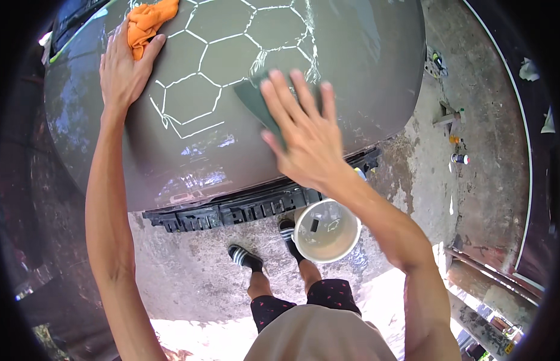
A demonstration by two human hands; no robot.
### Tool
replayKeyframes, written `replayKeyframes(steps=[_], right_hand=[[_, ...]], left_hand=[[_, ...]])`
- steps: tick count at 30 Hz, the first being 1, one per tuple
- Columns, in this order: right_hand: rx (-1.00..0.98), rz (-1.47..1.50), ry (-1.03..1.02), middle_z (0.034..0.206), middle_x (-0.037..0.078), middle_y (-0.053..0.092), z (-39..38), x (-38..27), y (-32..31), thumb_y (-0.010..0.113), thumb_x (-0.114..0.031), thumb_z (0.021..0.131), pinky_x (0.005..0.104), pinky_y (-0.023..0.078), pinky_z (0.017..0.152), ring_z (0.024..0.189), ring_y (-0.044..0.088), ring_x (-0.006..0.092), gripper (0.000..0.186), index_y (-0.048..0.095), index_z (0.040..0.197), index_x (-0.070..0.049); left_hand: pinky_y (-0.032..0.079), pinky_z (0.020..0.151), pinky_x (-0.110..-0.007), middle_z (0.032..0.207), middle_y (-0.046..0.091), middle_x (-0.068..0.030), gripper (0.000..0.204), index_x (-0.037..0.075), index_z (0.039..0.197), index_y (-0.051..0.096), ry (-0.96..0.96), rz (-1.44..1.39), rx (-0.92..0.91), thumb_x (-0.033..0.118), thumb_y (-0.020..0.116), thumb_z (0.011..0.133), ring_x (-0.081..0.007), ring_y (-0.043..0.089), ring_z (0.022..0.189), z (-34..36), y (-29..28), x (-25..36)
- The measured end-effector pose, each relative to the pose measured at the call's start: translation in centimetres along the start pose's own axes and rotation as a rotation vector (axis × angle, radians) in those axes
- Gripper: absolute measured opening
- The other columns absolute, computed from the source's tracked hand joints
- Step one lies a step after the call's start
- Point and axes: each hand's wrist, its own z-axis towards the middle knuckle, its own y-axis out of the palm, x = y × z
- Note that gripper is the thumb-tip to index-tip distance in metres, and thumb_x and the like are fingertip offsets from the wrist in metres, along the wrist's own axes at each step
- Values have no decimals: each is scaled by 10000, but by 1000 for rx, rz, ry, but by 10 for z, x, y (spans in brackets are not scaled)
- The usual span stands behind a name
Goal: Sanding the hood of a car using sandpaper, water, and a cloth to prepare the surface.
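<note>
On the hood (376,96) before us, the cloth (150,23) lies at our left hand (124,67), the sheet (253,101) under our right hand (310,135), lines (200,73) between and beyond, while on the floor (183,271) the bucket (331,248) is right of our feet (245,257), the bottle (459,159) farther right.

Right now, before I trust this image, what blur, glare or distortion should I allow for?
Head view: the right hand is blurred, apparently by motion, while the left hand looks sharper; head view: pale reflections mottle the hood; head view: the ground low in frame is blown out white; head view: fisheye bows the pale line far right, and the corners go black.
</note>
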Motion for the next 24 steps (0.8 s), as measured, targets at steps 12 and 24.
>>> replayKeyframes(steps=[12,24], right_hand=[[161,-59,132,1682,94,288,45,17,5,479,-371,1028,589,111,1248,1558,211,364,674,278,1628,-138],[132,101,871,1568,251,419,-296,118,-40,410,-382,1095,462,240,1223,1462,377,392,618,374,1544,42]], left_hand=[[375,1163,-457,1501,504,-216,787,34,1515,451,13,-437,99,393,762,887,-421,457,1403,21,-8,17],[482,1056,-495,1325,621,-180,399,23,1146,651,467,-480,15,128,775,782,-417,577,1263,-118,-8,227]])
